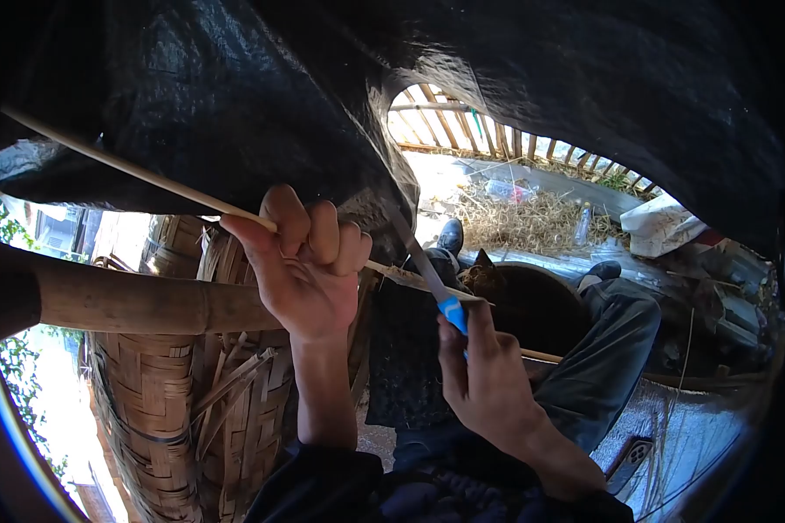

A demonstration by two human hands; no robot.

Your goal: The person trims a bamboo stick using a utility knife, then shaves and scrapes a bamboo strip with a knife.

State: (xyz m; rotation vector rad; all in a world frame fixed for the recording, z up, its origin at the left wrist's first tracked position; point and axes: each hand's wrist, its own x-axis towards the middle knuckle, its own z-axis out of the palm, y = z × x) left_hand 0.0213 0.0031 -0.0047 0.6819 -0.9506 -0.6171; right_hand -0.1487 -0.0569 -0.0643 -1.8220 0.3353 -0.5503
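Observation:
My left hand is raised in the middle of the view, its fingers closed around a long, thin bamboo strip. The strip slants from the upper left down to the right, past my right hand. That hand grips the blue handle of a knife, whose blade points up and left. Blade and strip cross near the handle; whether they touch, I cannot tell. Below the strip, between my legs, is a dark rounded shape with a pointed ear, apparently a cat.
Black plastic sheeting hangs overhead. A bamboo pole crosses at left, before a tall woven bamboo basket. Dry straw and a plastic bottle lie beyond my feet. A phone rests at lower right.

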